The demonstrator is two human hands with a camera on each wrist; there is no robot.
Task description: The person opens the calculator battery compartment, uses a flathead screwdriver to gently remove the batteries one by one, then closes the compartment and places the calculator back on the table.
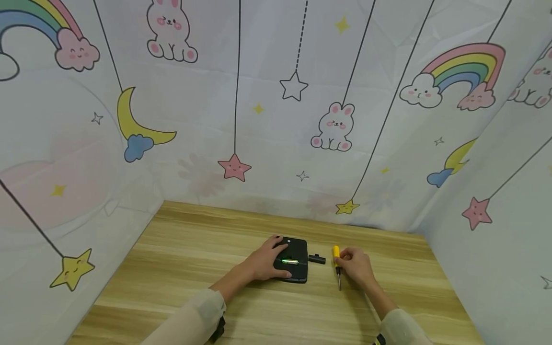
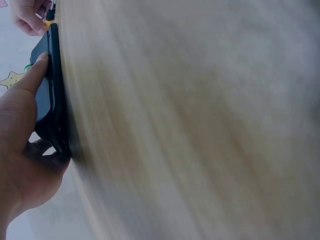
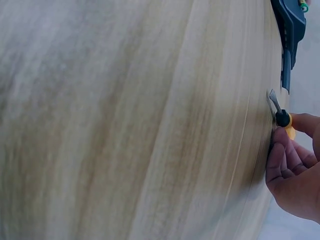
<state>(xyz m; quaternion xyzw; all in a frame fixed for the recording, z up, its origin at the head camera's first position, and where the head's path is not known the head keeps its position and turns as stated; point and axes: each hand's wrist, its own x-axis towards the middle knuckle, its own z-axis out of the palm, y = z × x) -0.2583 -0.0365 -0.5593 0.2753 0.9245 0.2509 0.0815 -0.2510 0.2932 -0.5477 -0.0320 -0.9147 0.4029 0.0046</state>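
In the head view a black plastic device [image 1: 299,273] lies on the wooden table, a green battery [image 1: 290,261] showing in the slot on its upper face. My left hand [image 1: 265,261] holds the device at its left side, thumb [image 2: 37,70] across its top and fingers spread toward its far end. My right hand [image 1: 357,265] pinches a yellow-handled screwdriver [image 1: 336,254] between thumb and fingers, its metal blade [image 3: 274,100] pointing toward me, close over the table. A small black cover piece [image 1: 316,259] lies between the device and the screwdriver.
The wooden table [image 1: 202,249] reaches back to a white cloth backdrop [image 1: 276,134] printed with rabbits, stars and rainbows. More of this cloth hangs along the left and right sides.
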